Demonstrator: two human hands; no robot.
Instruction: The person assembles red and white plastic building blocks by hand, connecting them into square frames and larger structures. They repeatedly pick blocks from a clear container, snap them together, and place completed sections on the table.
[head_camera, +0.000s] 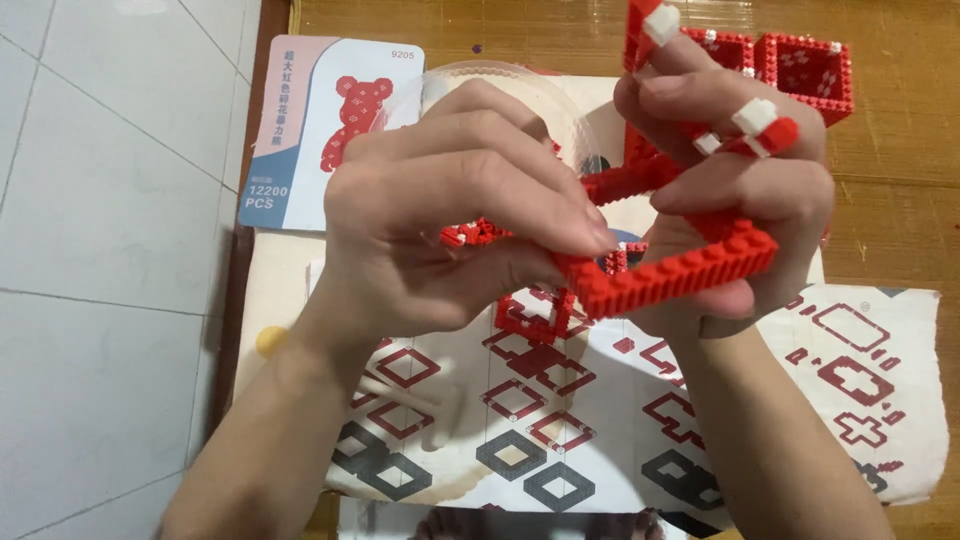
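My right hand (740, 190) clamps the red brick frame (665, 275) up over the printed instruction sheet (870, 350) so its edge faces me — my left hand (450, 220) has fingertips pinched narrow on the frame's near corner, pressing there.

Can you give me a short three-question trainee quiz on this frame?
1. Which hand grips the red brick frame: the left hand or the right hand?
2. True or false: the printed instruction sheet lies on top of both hands.
3. What is drawn on the card at upper left?

Key
1. The right hand; the left hand pinches the frame's near corner.
2. False; it lies beneath them on the wooden table.
3. A red bear figure.
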